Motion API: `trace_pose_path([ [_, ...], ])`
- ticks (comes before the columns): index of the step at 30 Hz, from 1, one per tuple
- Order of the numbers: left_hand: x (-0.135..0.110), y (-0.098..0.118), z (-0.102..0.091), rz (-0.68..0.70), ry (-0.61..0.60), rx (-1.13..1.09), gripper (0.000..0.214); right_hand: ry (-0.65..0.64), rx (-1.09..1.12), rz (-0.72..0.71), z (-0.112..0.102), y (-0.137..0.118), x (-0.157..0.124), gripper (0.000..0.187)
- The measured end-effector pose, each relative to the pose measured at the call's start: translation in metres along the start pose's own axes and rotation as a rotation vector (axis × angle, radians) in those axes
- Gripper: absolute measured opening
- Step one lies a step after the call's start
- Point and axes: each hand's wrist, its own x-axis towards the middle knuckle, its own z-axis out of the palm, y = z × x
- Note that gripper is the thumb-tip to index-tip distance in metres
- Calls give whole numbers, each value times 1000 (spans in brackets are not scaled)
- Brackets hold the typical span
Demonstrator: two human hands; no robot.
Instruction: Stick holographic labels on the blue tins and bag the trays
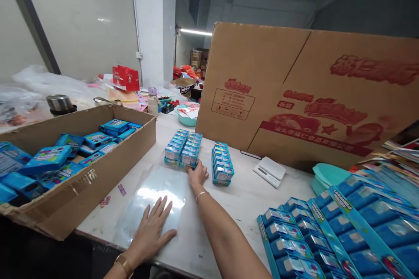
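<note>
My left hand [152, 226] lies with fingers spread on a stack of clear plastic sheets or bags [153, 189], which shines under the light. My right hand [198, 174] reaches forward, fingers curled at the near end of a tray of small blue boxes [190, 150]. Tight against it on the left stands a similar tray [176, 147], with clear film showing around its edge. A third filled tray [223, 165] stands apart, to the right of my right hand. My right fingertips are partly hidden against the tray.
An open cardboard box [108, 178] of loose blue boxes stands left. More filled display trays [294, 235] crowd the right front. A white scale [270, 171] and turquoise basin [330, 175] sit before a large carton [294, 96]. Candy-like wrappers [121, 190] lie near the box.
</note>
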Motion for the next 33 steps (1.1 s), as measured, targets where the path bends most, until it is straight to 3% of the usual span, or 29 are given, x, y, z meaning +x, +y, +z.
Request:
trace_pose_path([
  [6,4,2,-4,-61,24,-138,66,-1,203,-25,-12,10,-12,47],
  [11,18,3,-1,-145,296,-374,36,-9,402,-66,-49,45,-69,34],
  [13,25,3,-2,-182,347,-436,27,30,431,-61,-68,59,-93,36],
  [15,30,2,-6,-210,356,-468,32,134,422,-27,-85,68,-105,47],
  [18,34,0,-14,-242,347,-528,43,346,352,55,-103,71,-91,79],
  [21,34,1,-22,-261,323,-563,54,421,267,106,-110,63,-53,116],
  [25,33,6,-25,-238,336,-523,48,394,184,159,-112,49,-21,118],
  [29,35,11,-22,-238,388,-451,34,381,109,176,-120,50,-38,113],
  [33,41,9,-18,-299,392,-471,30,367,45,166,-139,64,-90,119],
])
